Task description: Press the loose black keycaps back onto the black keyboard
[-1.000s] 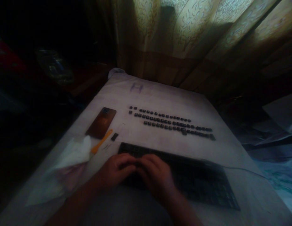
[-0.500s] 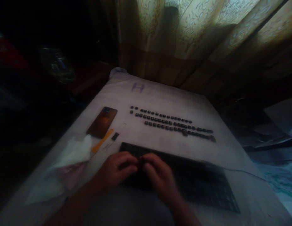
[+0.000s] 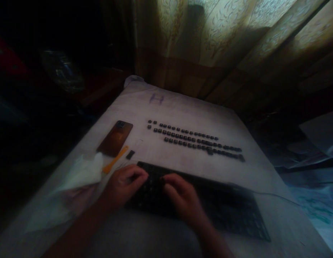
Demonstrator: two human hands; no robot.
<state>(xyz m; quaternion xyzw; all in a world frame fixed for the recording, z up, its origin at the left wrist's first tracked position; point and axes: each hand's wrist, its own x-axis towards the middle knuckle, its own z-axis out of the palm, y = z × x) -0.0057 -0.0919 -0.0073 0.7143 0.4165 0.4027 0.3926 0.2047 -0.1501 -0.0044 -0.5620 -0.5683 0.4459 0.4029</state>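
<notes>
Clock set on the keyboard's middle, 12 = away from the person.

Nearest: right hand [image 3: 181,195] and left hand [image 3: 122,188], both over the 9–10 end of the keyboard [image 3: 228,206], a little apart. Right: thumb and forefinger seem to pinch a small dark piece [image 3: 162,178]; fingertip hold, probably because it's too small for a palm. Left: thumb and forefinger tips drawn close; too dark and blurred to tell if anything's between them.

Keyboard lies flat on the covered table [image 3: 182,104], right in front, so both hands reach it without stretching. Cable [image 3: 274,194] runs off toward 3, out of the hands' way.

At 9, crumpled white cloth [image 3: 83,173], left forearm just beside it. At 10, orange tool [image 3: 115,159], then black block [image 3: 130,154] near its far end: handy for the left. Phone [image 3: 115,138] beyond, back up, looks parked.

At 12, keycaps [image 3: 188,137] in three rough rows, likely to preserve order.

Far 12: patterned curtain [image 3: 172,39].
</notes>
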